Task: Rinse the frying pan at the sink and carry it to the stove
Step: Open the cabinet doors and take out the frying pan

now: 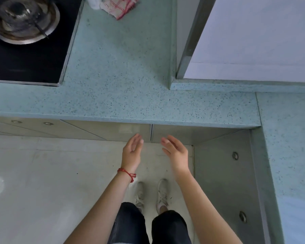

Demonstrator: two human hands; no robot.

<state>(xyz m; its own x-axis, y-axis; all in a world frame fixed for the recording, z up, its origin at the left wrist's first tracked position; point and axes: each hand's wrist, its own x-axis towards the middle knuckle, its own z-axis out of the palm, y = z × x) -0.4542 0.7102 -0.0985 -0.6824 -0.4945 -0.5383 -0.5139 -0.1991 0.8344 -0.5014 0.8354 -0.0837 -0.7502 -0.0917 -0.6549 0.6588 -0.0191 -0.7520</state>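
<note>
Since no frying pan or sink is in view, this looks like the start or a gap between steps; next move calls for finding the pan. Stove burner [23, 20] sits at 10 o'clock on the tabletop [121, 76]. Left hand [132, 152] and right hand [176, 154] hang with fingers relaxed, spread, holding nothing.

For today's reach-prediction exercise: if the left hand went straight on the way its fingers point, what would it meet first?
Probably the cabinet front just under the countertop's edge. The left hand, open and holding nothing, points that way with nothing between, though depth is unclear from one view.
</note>
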